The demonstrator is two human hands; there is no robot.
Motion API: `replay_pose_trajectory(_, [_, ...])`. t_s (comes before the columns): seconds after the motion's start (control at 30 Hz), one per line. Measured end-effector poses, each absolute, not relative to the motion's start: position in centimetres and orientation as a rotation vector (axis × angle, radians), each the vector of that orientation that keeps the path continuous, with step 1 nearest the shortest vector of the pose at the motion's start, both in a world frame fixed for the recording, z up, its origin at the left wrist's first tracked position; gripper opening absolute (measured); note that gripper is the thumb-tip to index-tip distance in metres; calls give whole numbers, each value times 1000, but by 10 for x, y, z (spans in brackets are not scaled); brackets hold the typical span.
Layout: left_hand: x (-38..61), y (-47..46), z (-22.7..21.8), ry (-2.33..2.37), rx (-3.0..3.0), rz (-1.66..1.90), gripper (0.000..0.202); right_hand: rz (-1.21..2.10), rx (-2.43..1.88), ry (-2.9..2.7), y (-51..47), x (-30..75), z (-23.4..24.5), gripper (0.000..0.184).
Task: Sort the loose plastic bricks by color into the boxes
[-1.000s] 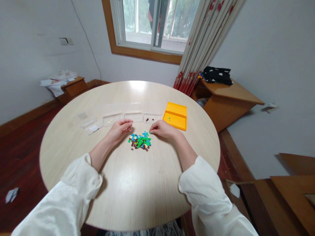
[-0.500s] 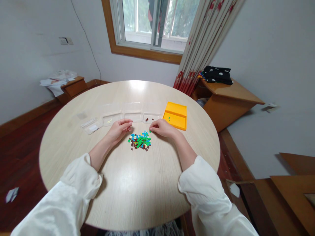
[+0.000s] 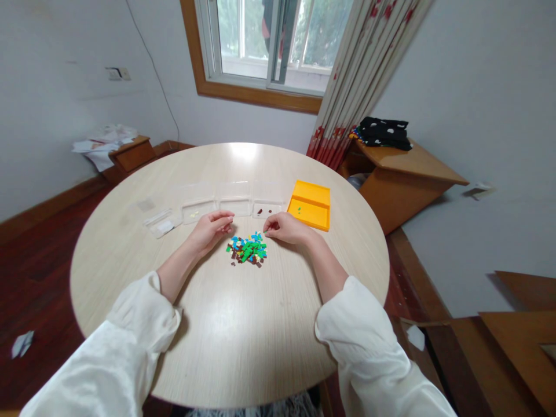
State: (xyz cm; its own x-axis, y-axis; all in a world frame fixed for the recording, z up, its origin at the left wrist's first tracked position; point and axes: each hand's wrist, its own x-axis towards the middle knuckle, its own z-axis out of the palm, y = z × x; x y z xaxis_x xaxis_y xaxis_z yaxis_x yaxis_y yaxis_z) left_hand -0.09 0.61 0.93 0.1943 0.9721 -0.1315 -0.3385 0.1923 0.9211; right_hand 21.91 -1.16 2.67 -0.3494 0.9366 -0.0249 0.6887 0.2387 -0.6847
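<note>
**Round table (image 3: 243, 347) under a window (image 3: 243, 35), hands at a pile of small pieces (image 3: 247, 250)**

White walls close in the room, with a red-and-white curtain (image 3: 347, 75) at the upper right of the frame. The pile lies on bare tabletop in the middle of the frame, mixed green, blue, brown and cream. Behind it, clear boxes (image 3: 235, 200) line up from centre left to centre; one bears a few cream pieces (image 3: 194, 214), another some brown pieces (image 3: 259, 211). At their right end stands a yellow box (image 3: 313, 191) with green bits (image 3: 299, 210) in its near half.

The right hand (image 3: 284, 227) is pinched narrow at the pile's upper right edge, a green piece (image 3: 266, 234) right at its fingertips; I cannot tell whether it is gripped or only touched. The left hand (image 3: 212, 229) is half curled at the pile's upper left; whether it holds anything cannot be told.

Pieces this small would best be taken from the pile's fringe, by the very tips of thumb and forefinger, one at a time. A level lift should leave the neighbours unscattered, and the left hand does well to keep off the heap.

Against half a second ago, little differs: the whole view has shifted very slightly, while hands, pile and boxes look unchanged.
</note>
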Motion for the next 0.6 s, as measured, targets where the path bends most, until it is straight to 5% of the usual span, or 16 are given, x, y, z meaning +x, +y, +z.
replay_pose_trajectory(0.33, [1, 5, 11, 877, 912, 1108, 28, 157, -1612, -1537, 5, 269, 33, 14])
replay_pose_trajectory(0.6, [1, 6, 8, 867, 912, 1111, 24, 58, -1865, -1529, 10, 304, 14, 15])
